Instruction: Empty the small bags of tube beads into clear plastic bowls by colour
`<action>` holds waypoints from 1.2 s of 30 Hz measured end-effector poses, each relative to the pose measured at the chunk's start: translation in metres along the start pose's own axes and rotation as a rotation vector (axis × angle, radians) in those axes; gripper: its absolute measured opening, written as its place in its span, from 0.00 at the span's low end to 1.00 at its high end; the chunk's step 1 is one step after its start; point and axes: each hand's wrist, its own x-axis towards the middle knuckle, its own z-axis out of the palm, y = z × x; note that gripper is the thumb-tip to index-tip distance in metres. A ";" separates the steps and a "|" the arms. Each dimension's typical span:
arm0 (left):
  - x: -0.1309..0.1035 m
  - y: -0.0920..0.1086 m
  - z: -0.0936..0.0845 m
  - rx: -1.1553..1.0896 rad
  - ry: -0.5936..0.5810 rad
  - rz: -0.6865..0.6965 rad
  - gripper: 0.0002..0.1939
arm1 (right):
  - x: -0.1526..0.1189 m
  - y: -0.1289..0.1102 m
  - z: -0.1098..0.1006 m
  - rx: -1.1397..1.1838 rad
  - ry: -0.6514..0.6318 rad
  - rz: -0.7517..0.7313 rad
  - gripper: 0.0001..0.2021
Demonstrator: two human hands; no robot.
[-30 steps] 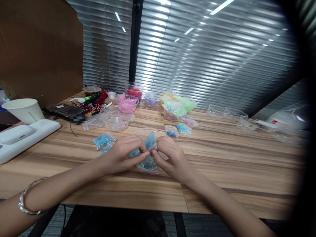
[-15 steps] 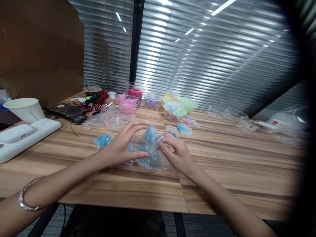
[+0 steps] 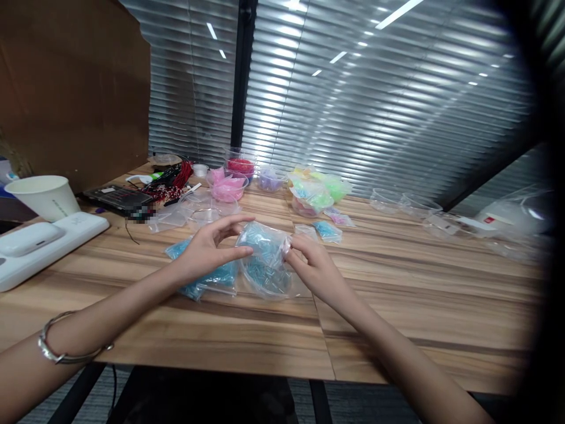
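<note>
My right hand [image 3: 311,259] pinches the edge of a small clear plastic bag [image 3: 265,238] with blue pieces in or behind it. The bag is over a clear plastic bowl [image 3: 270,294] that holds blue, tube-like pieces [image 3: 267,274]. At the bag's left side my left hand [image 3: 212,246] is open, thumb and fingers apart; whether its tips touch the bag I cannot tell. Beneath and beside that hand lie larger bags of blue pieces [image 3: 216,281], partly hidden. Another small blue bag [image 3: 327,231] lies beyond my right hand.
Bowls of pink packets [image 3: 228,187], purple packets [image 3: 271,178] and mixed colour packets [image 3: 313,194] stand at the back. Clear containers [image 3: 419,206] line the right rear. At left are a paper cup [image 3: 46,197], a white device [image 3: 57,244] and red-black wires [image 3: 174,179].
The small bag has come down from its tilted, raised pose over the bowl. My left hand has drawn slightly left and down, and more of the blue bags beneath it shows.
</note>
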 end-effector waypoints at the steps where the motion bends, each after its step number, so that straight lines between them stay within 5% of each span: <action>1: 0.000 0.001 0.000 0.011 0.014 0.002 0.28 | 0.000 0.001 0.000 0.007 0.030 0.013 0.09; 6: -0.001 0.000 -0.002 0.183 0.070 0.093 0.24 | -0.001 -0.002 -0.001 0.066 0.170 0.021 0.10; 13: -0.008 0.008 0.005 0.225 -0.036 0.096 0.24 | -0.006 -0.014 0.000 -0.247 0.029 -0.136 0.29; 23: -0.006 -0.001 0.009 -0.135 -0.040 0.018 0.35 | -0.007 -0.011 0.002 -0.155 -0.011 -0.126 0.23; 36: -0.006 -0.002 0.008 -0.151 -0.012 0.200 0.35 | -0.006 -0.008 0.000 -0.065 -0.033 -0.111 0.23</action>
